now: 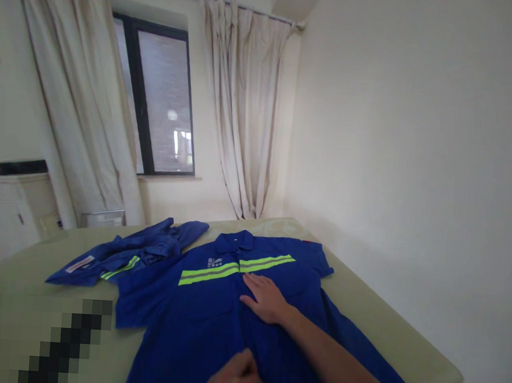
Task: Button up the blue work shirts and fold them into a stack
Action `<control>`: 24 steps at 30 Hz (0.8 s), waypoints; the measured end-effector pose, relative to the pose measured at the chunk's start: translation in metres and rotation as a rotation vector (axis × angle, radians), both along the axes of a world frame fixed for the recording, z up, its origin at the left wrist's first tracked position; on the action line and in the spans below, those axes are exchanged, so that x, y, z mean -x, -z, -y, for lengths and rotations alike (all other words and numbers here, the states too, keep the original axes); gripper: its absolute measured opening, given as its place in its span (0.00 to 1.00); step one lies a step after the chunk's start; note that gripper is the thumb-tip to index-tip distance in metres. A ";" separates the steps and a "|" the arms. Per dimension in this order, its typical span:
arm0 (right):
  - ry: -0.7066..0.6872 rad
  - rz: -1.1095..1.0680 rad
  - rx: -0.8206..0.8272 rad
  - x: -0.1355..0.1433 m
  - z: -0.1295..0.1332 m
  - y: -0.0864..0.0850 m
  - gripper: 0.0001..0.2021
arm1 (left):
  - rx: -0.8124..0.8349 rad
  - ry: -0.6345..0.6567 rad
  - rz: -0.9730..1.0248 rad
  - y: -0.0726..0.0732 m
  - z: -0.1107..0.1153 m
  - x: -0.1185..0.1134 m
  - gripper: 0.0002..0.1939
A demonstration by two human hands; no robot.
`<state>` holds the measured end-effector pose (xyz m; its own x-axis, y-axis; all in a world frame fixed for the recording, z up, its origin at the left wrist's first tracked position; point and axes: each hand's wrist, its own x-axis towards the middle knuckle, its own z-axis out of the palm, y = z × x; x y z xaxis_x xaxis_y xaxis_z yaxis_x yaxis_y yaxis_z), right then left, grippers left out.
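Observation:
A blue short-sleeved work shirt (204, 321) lies spread out on the table, its collar at the far end. Yellow-green and grey reflective strips cross its chest, and white printing sits above the strip on the left. My right hand (264, 297) rests flat on the shirt front just below the strip, fingers stretched out. At the lower edge of the view, my left hand (236, 378) is over the shirt's front, slightly blurred, with its fingers curled in. Whether cloth is between those fingers is hidden.
Another crumpled blue garment (143, 251) with a reflective strip lies to the left, beside the shirt's sleeve. The pale green covered table (387, 321) meets a white wall on the right. Behind stand curtains (247, 110), a window (164, 99) and a white cabinet (3, 216).

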<state>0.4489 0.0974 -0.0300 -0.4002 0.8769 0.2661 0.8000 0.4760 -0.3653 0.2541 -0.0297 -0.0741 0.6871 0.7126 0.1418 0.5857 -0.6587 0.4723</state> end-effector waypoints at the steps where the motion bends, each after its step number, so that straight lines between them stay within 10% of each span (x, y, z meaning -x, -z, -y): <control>1: -0.004 0.013 0.041 0.003 -0.008 0.001 0.27 | -0.034 -0.066 0.003 -0.012 -0.008 0.001 0.13; 5: 0.166 -0.018 0.065 0.015 -0.042 -0.004 0.29 | -0.163 -0.334 -0.075 -0.035 -0.044 -0.002 0.25; 9: 0.168 -0.006 0.035 0.021 -0.066 0.010 0.29 | -0.179 -0.232 -0.168 -0.019 -0.078 -0.005 0.35; 16: 0.151 0.059 0.138 0.016 -0.085 0.036 0.35 | -0.226 -0.267 0.041 -0.014 -0.111 0.003 0.20; 24: 0.178 0.068 0.126 0.010 -0.092 0.032 0.37 | -0.449 -1.066 -0.071 -0.024 -0.129 0.123 0.26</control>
